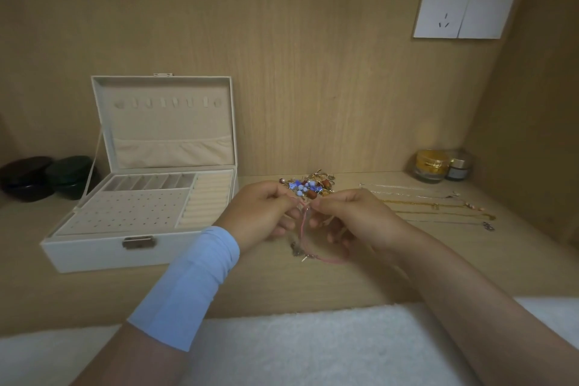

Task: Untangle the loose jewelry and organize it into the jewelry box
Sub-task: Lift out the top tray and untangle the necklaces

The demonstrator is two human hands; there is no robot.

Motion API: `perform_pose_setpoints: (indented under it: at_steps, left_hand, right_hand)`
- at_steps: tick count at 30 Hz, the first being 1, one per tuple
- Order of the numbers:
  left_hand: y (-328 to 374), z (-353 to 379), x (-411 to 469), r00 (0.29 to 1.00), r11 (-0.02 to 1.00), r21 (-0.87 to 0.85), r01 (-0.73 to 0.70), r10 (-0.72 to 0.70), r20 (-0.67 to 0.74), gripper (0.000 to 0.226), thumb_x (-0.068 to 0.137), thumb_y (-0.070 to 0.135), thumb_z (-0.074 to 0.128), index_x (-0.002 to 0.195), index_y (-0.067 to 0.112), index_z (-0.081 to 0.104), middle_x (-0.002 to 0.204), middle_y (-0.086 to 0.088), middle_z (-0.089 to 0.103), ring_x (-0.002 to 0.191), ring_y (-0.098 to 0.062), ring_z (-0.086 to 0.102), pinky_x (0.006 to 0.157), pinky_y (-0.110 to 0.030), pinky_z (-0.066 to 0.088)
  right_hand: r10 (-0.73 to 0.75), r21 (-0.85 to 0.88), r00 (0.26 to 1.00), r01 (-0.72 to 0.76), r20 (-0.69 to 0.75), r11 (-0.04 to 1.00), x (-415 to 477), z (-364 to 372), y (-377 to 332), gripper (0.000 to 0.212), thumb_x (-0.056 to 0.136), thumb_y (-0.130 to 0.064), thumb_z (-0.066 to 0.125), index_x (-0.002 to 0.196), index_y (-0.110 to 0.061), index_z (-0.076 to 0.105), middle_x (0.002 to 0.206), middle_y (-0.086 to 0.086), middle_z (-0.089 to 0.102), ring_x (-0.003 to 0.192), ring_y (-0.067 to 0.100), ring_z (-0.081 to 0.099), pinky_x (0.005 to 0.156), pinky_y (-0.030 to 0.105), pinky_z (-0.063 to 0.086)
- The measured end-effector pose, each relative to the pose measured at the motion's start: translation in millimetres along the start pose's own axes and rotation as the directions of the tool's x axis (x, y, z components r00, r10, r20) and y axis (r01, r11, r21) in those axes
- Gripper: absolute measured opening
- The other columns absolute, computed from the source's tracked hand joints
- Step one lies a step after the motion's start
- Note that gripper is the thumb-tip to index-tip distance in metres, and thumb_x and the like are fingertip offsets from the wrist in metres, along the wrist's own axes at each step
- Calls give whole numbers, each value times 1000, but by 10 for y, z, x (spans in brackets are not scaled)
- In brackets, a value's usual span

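A white jewelry box (103,252) stands open at the left, its lid upright, with a ring-roll section, a perforated earring panel and small compartments showing. My left hand (260,210) and my right hand (354,216) meet above the shelf and both pinch a pink cord bracelet (316,255), whose loop hangs down with small metal charms. Just behind my fingers lies a tangled pile of jewelry (308,186) with blue, red and gold beads. Several thin chain necklaces (432,205) lie stretched out side by side to the right.
Two dark round cases (47,177) sit left of the box. Two small cosmetic jars (440,164) stand in the back right corner. A wall socket plate (463,9) is mounted above. A white fluffy cloth (297,351) covers the near edge.
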State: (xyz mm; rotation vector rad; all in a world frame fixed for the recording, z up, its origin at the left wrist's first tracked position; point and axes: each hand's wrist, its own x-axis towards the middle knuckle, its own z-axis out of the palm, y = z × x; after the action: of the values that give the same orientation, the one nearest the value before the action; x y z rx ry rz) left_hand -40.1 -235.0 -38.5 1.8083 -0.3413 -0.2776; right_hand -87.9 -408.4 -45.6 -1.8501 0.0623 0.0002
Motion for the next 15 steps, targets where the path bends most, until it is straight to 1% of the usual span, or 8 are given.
perform_pose_setpoints:
  at_steps: [2, 4, 7, 10, 13, 15]
  left_hand:
    - [12, 2, 9, 999, 997, -62, 40, -39, 15, 15, 98, 14, 52, 86, 13, 61, 82, -8, 73, 67, -18, 67, 67, -29, 54]
    - [22, 5, 6, 997, 991, -116, 71, -67, 39, 16, 100, 15, 49, 87, 13, 58, 82, -10, 73, 65, -18, 66, 65, -28, 52]
    - [17, 13, 13, 996, 988, -138, 69, -61, 57, 14, 100, 19, 51, 90, 12, 59, 81, -10, 74, 66, -18, 68, 67, -30, 54]
    - [-20, 25, 25, 998, 994, -106, 42, -37, 50, 11, 98, 18, 56, 93, 12, 63, 80, -7, 72, 67, -16, 65, 72, -33, 56]
    - [-58, 34, 28, 999, 999, -44, -24, 25, 43, 11, 94, 12, 60, 88, 17, 68, 83, -6, 66, 73, -15, 61, 77, -33, 56]
    - [-53, 46, 8, 996, 998, -67, -23, 28, 86, 16, 93, 5, 57, 99, 17, 67, 92, -8, 67, 84, -17, 64, 85, -35, 55]
  right_hand:
    - [16, -1, 1000, -16, -22, 1000, -1, -4, -12, 23, 96, -25, 62, 80, -15, 75, 77, 2, 72, 50, 14, 54, 49, 25, 35]
    - [20, 0, 999, -20, -25, 1000, 2, 1, -13, 23, 97, -23, 61, 82, -11, 74, 75, 2, 71, 49, 13, 54, 48, 25, 35]
    - [17, 24, 1000, -17, -6, 1000, 4, 12, -9, 22, 96, -21, 62, 81, -10, 73, 69, -2, 69, 54, 12, 56, 49, 23, 39]
    - [-1, 7, 1000, 1, 11, 1000, 2, 9, 7, 19, 96, -20, 64, 81, -13, 74, 65, -5, 68, 59, 7, 60, 53, 18, 44]
    - [-25, 20, 999, 25, 43, 999, -5, 17, 2, 19, 97, -21, 62, 87, -9, 73, 70, 0, 69, 62, 7, 63, 56, 18, 45]
    - [-31, 83, 998, 25, 62, 996, -29, 23, -40, 20, 98, -22, 60, 90, -8, 71, 71, 3, 69, 62, 10, 63, 55, 19, 44]
